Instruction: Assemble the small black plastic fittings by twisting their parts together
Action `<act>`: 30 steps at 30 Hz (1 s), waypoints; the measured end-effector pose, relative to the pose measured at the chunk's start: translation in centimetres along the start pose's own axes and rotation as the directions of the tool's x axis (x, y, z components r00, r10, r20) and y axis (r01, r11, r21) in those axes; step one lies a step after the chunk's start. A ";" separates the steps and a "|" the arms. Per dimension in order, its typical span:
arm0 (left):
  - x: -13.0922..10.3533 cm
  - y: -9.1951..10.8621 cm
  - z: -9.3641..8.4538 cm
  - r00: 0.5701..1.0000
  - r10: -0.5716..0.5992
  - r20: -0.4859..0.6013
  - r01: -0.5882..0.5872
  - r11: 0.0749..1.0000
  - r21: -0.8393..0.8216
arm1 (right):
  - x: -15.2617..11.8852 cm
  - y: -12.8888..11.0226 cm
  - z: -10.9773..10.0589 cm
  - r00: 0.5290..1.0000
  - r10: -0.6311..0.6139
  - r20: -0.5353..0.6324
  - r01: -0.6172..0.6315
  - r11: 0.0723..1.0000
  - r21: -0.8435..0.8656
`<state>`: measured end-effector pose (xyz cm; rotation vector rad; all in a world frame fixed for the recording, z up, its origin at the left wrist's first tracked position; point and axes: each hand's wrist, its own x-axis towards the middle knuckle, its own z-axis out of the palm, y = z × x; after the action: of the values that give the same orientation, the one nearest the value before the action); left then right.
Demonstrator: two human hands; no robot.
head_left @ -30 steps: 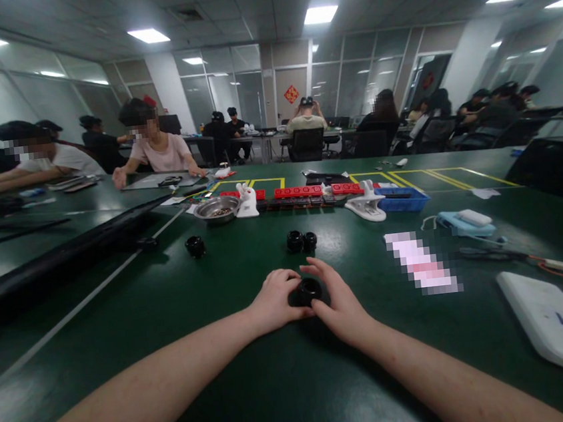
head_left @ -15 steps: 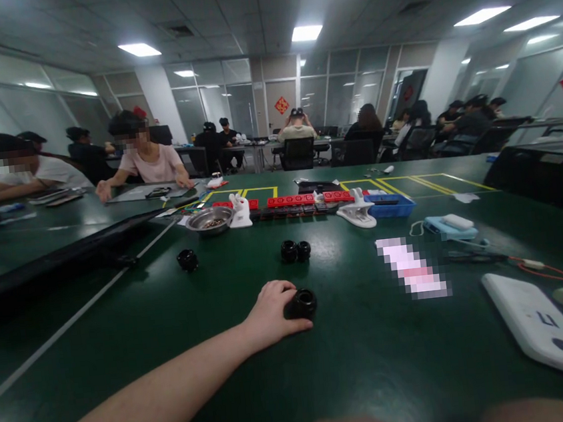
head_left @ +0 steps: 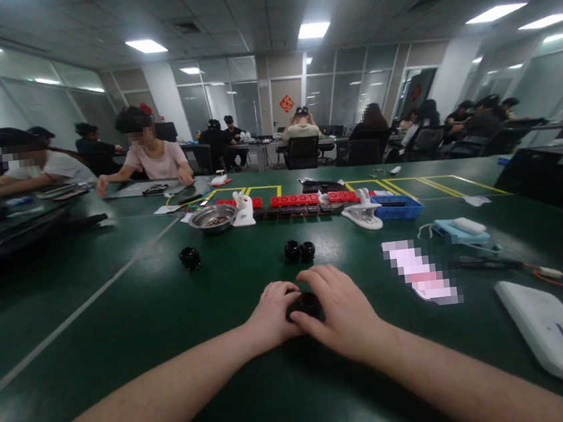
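A black round hollow part (head_left: pixel 306 302) stands on the green table between my two hands, its exact kind unclear. My left hand (head_left: pixel 272 313) is wrapped round its left side. From the right, my right hand (head_left: pixel 347 311) curls round the same part, thumb at its near side and fingers over the far side, covering much of it. Beyond the hands, two similar black parts (head_left: pixel 293 251) sit side by side. Another black part (head_left: pixel 190 257) stands farther left.
A metal bowl (head_left: pixel 213 219) of small pieces, white clamps (head_left: pixel 363 212), a row of red blocks (head_left: pixel 294 199) and a blue tray (head_left: pixel 399 207) line the back. At right lie a light-blue device (head_left: pixel 459 231), cables and a white panel (head_left: pixel 550 330). Other people sit around.
My right hand has come in from the bottom edge to the black part's right side. My left hand stays on the part. The view has shifted slightly.
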<state>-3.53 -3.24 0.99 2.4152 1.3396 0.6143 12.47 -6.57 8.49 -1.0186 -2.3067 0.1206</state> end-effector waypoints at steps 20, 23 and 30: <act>0.0 0.2 -0.1 0.999 0.028 0.021 -0.029 0.999 0.014 | -1.8 3.8 4.8 0.993 0.109 -0.049 -0.092 0.961 0.261; 0.0 0.2 -0.1 1.000 0.028 0.012 -0.029 0.999 0.024 | -1.8 4.0 4.8 0.986 0.146 -0.076 -0.118 0.949 0.292; -0.1 0.3 -0.2 1.000 0.017 0.003 -0.017 1.000 0.013 | -1.7 4.6 5.3 0.963 0.258 -0.077 -0.222 0.924 0.311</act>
<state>-3.45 -3.45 1.23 2.4390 1.3277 0.6087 13.32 -3.75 1.90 -1.1120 -1.9744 0.4837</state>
